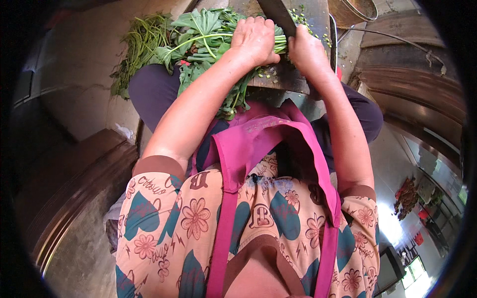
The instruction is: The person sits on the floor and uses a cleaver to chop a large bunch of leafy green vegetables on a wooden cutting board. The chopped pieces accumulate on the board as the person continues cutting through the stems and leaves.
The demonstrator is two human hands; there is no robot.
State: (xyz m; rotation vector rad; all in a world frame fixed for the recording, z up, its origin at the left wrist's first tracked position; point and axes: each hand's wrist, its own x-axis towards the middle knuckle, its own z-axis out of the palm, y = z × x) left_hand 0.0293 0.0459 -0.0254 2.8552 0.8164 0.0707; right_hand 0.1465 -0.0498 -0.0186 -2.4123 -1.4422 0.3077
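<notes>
My left hand [255, 40] is closed over a bunch of leafy green stems [211, 40], pressing it onto a dark wooden board [285, 82]. The cut ends of the stems stick out just right of this hand. In my right hand [309, 53] is a wide, dark-bladed kitchen knife [277, 16]; its handle is hidden in the fist. The blade stands close beside the stem ends, tilted up toward the far left. Small chopped green pieces [302, 19] lie on the board beyond and right of the blade. Some leaves hang over the near edge toward my lap.
A heap of thin green stems [141, 47] lies at the far left. A round, rusty-looking container [352, 11] stands at the far right, with a thin cord [397, 39] near it. Brown wooden furniture [79, 184] flanks me. My magenta apron [293, 130] bulges below the board.
</notes>
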